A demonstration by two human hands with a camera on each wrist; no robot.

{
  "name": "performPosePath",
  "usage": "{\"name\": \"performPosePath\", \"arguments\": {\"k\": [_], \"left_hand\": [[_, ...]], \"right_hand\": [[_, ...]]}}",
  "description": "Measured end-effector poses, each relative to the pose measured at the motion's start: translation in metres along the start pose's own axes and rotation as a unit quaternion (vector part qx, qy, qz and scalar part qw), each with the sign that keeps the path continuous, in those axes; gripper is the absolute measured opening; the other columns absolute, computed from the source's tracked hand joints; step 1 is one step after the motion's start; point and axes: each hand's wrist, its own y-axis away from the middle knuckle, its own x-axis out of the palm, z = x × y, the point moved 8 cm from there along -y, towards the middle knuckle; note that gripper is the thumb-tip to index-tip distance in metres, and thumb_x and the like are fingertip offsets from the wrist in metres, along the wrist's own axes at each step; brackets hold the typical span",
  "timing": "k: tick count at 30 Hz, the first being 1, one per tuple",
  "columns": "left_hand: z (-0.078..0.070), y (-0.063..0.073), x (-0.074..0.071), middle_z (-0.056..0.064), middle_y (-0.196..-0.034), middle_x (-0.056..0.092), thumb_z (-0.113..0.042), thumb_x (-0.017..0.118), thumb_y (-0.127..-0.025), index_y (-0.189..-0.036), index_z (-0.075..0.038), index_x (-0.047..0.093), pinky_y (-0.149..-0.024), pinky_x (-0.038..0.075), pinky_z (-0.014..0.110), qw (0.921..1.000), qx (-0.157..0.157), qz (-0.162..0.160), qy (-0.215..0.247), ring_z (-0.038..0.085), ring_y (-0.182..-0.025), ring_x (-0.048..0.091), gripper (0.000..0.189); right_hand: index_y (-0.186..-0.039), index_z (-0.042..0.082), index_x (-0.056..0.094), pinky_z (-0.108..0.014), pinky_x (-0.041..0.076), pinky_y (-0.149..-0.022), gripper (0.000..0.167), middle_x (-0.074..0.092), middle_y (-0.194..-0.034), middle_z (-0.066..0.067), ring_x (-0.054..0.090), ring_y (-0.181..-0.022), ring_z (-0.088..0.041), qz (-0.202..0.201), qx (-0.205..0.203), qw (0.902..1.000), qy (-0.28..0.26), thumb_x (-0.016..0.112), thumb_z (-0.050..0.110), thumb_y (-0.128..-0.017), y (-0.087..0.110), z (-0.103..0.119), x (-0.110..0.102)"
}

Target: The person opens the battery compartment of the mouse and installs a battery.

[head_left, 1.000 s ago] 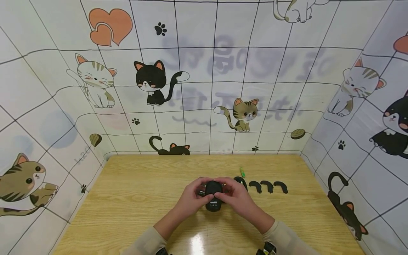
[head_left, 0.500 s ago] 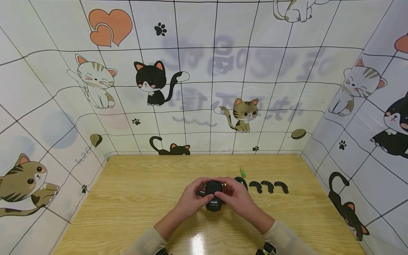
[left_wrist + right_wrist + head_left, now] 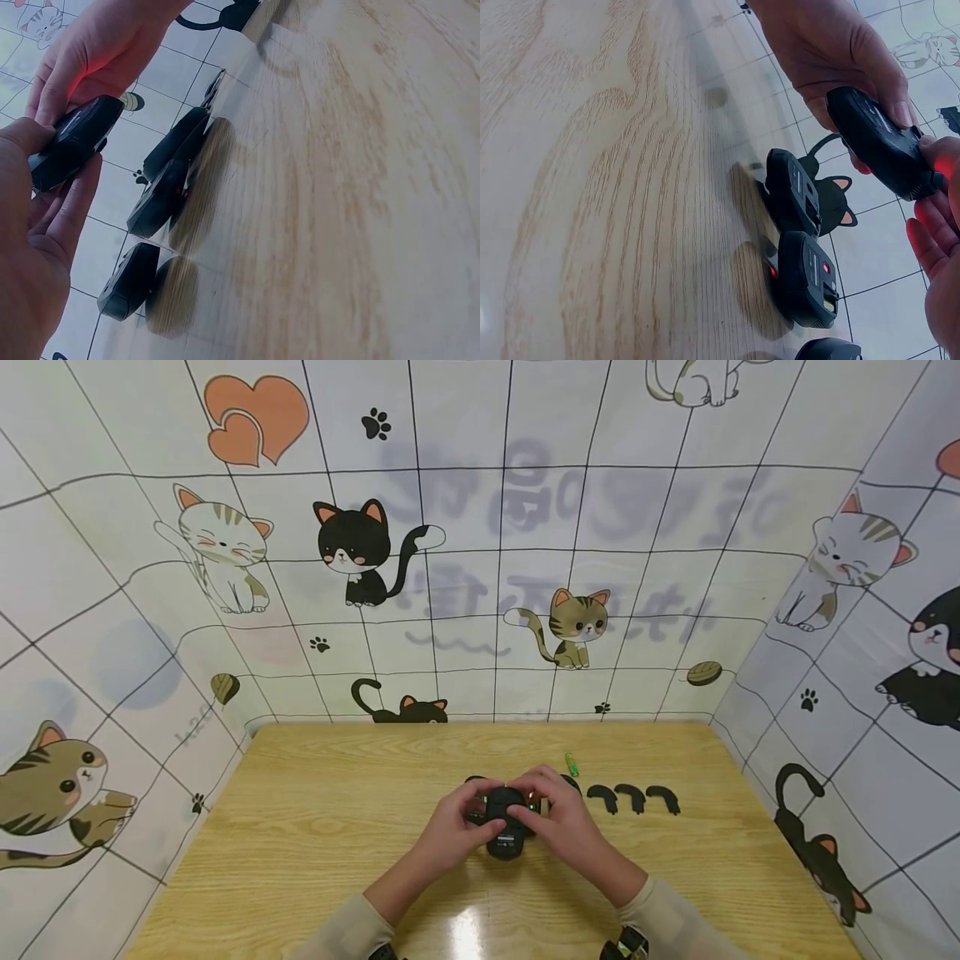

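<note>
A black computer mouse (image 3: 506, 831) is held above the table between both hands, its label side showing in the head view. My left hand (image 3: 450, 829) grips its left side, with the thumb across the front. At the other side my right hand (image 3: 566, 827) holds it with the thumb on its surface; the other fingers are partly hidden. The left wrist view shows the same held mouse (image 3: 79, 141) tilted between the hands. Behind it, several more black mice stand on the table, such as one mouse (image 3: 806, 279) with a red light and an open compartment.
Right of the hands lie three curved black plastic pieces (image 3: 630, 798) in a row. A green battery (image 3: 572, 765) lies farther back on the wooden table (image 3: 315, 835). A cat-printed cloth (image 3: 465, 543) rises at the table's far edge and sides.
My right hand has shifted slightly, its fingers spreading away from the mouse's right side while the thumb stays on it. My left hand has barely moved.
</note>
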Motion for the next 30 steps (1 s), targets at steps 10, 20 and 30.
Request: {"name": "performPosePath", "arguments": {"k": [10,20,30], "left_hand": [[0.001,0.001,0.002,0.006,-0.121,0.072,-0.01,0.085,-0.099,-0.145,-0.013,0.067,-0.074,0.065,0.029,0.9998,-0.015,0.006,-0.015,0.019,-0.097,0.072,0.049],[0.007,0.001,0.004,0.009,-0.129,0.072,-0.01,0.085,-0.099,-0.143,-0.012,0.068,-0.079,0.065,0.03,0.9997,-0.008,0.009,-0.024,0.015,-0.1,0.074,0.047],[0.007,0.0,0.004,0.006,-0.139,0.069,-0.013,0.084,-0.101,-0.148,-0.018,0.067,-0.082,0.065,0.032,0.9994,-0.01,0.013,-0.03,0.018,-0.104,0.072,0.05]], "right_hand": [[-0.121,0.026,0.077,-0.042,0.057,-0.08,0.023,0.069,-0.109,0.008,0.063,-0.095,-0.015,-0.01,-0.004,0.9999,-0.009,0.084,0.019,-0.101,-0.002,0.002,-0.003],[-0.13,0.016,0.077,-0.031,0.059,-0.078,0.028,0.077,-0.099,0.003,0.07,-0.088,-0.016,-0.031,0.077,0.9955,-0.046,0.082,0.016,-0.102,-0.003,-0.003,-0.011],[-0.139,0.012,0.075,-0.029,0.06,-0.072,0.034,0.076,-0.099,-0.005,0.072,-0.084,-0.038,-0.024,0.091,0.9919,-0.086,0.079,0.017,-0.105,-0.005,-0.006,-0.021]]}}
